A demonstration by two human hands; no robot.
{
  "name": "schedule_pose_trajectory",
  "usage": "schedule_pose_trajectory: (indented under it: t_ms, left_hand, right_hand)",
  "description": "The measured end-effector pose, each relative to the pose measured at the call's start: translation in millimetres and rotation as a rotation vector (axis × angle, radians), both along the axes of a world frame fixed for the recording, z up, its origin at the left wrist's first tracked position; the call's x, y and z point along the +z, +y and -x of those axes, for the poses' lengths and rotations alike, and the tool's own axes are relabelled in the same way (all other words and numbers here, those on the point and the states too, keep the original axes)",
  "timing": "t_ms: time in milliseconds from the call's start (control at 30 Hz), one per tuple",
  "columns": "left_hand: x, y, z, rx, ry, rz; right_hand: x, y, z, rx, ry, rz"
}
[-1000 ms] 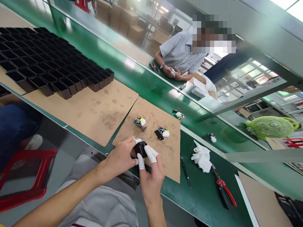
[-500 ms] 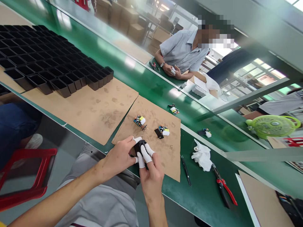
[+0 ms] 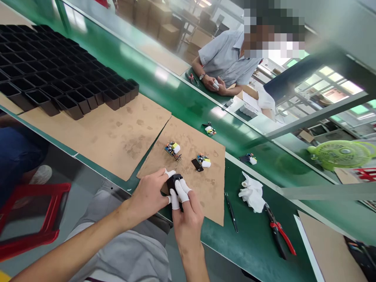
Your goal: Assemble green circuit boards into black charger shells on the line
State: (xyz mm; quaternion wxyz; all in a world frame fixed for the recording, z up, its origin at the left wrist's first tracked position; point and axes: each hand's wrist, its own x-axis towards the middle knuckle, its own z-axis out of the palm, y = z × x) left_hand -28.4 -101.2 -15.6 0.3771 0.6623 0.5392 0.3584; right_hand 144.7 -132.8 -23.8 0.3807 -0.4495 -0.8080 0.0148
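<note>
Between my two hands is a small black plastic housing (image 3: 174, 182), held over the near edge of the cardboard. My left hand (image 3: 151, 192) grips its left side between thumb and forefinger. From the right, my right hand (image 3: 187, 207) presses on it with several fingers. White finger cots cover the fingertips of both hands and hide part of the housing. Just beyond lies a circuit board (image 3: 172, 149) with a white and yellow part and thin leads. To its right rests another circuit board (image 3: 203, 160), with a black flat piece (image 3: 197, 165) against it.
Rows of black open-topped cases (image 3: 69, 102) fill the left. Tweezers (image 3: 232, 212), crumpled tissue (image 3: 252, 192) and red-handled pliers (image 3: 278, 231) lie right of the cardboard (image 3: 216, 184). More boards (image 3: 209, 130) sit on the green conveyor. A co-worker (image 3: 226, 58) sits opposite, near a green fan (image 3: 343, 152).
Both hands keep nearly the same grip on the black housing. Boards on the green conveyor have shifted a little to the left and away. The camera view has tilted slightly.
</note>
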Motion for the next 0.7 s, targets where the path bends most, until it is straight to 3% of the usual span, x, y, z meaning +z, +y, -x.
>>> schedule_pose_trajectory:
  t_ms: [233, 500, 700]
  left_hand:
    - [-8.4, 2.3, -0.7, -0.015, 0.006, -0.005]
    - [16.5, -3.7, 5.1, 0.020, 0.043, -0.162]
    - [-5.8, -0.1, -1.0, 0.014, 0.072, -0.063]
  right_hand:
    - [-3.3, 3.9, 0.5, 0.019, -0.005, 0.033]
    - [14.5, -3.3, -5.7, 0.020, -0.060, -0.063]
    - [-2.4, 1.0, 2.0, 0.012, 0.039, 0.067]
